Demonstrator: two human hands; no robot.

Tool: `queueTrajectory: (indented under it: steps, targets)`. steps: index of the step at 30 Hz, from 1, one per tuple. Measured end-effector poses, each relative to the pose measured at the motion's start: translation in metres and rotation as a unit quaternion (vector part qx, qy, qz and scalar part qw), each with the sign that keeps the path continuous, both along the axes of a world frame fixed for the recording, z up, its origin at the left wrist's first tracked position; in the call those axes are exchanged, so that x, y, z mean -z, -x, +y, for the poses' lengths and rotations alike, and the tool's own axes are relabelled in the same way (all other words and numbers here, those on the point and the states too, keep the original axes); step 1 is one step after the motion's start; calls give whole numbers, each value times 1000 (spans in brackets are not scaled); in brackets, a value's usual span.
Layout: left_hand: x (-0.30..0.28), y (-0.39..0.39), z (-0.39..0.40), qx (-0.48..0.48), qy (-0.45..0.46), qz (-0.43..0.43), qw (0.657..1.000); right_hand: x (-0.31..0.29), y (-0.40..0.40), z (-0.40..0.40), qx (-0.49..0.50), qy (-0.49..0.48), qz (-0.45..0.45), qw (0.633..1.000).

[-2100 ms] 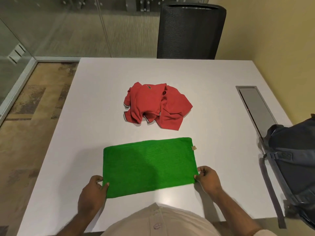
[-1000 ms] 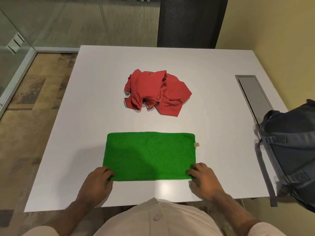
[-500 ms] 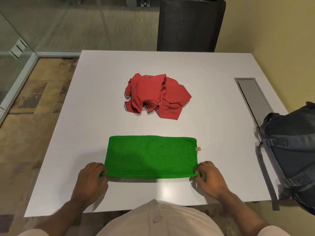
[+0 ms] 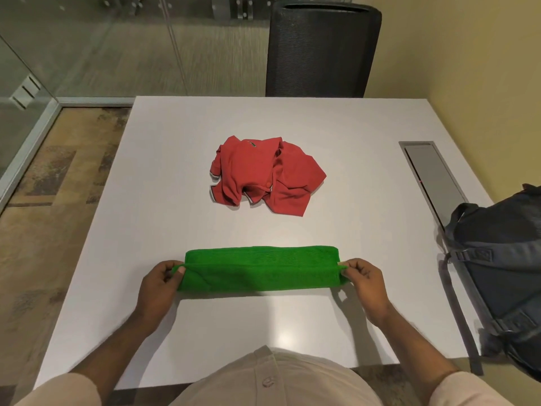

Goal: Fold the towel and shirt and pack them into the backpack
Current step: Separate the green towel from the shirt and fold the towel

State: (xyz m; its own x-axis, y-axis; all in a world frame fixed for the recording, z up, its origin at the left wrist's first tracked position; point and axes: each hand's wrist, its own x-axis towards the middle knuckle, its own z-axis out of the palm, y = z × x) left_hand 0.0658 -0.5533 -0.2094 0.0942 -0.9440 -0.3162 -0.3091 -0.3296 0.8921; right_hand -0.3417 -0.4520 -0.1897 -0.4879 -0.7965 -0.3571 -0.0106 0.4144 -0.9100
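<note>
Head view, green towel [image 4: 260, 271] pinched between both hands [image 4: 159, 285]

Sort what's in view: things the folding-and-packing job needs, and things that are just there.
Needed for the job:
green towel, pinched at both ends by the left hand and right hand
red shirt, crumpled
backpack

Just there:
black chair
table's metal cable hatch

Both forearms extended forward, roughly parallel. Left hand [image 4: 158, 288] and right hand [image 4: 364, 284] level with each other, well apart, thumbs and fingers pinched closed on cloth edge.
</note>
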Motion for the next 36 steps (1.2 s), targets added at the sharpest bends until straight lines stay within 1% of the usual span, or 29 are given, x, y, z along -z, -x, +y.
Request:
queueTrajectory:
  steps: [6,14,18,21,26,28,30,32,34,36]
  targets:
    - [4,17,-20,-52,-9,31,998,3,1,-27,28,-16,-1,999]
    - [26,29,-49,-78,-18,-57,995,20,4,-60,48,-52,19,997]
    - [34,32,-58,-75,-31,-99,992,33,7,-70,48,-90,83,991]
    - [38,35,-60,-71,-41,-144,986,41,8,-73,20,-123,144,982]
    - [40,38,-61,-55,-47,-204,976,46,5,-77,-32,-151,243,958]
    - [37,41,-62,-47,-40,-220,974,47,2,-77,-33,-172,270,947]
    - [35,43,-60,-36,-1,-254,967,44,-4,-77,-26,-191,324,926]
    - [31,44,-57,-5,71,-317,946,38,-11,-76,-17,-173,403,899]
    - [25,49,-52,63,156,-355,920,32,-23,-76,-30,-100,457,883]
    - [21,60,-45,161,220,-356,894,29,-40,-76,-86,-18,483,871]
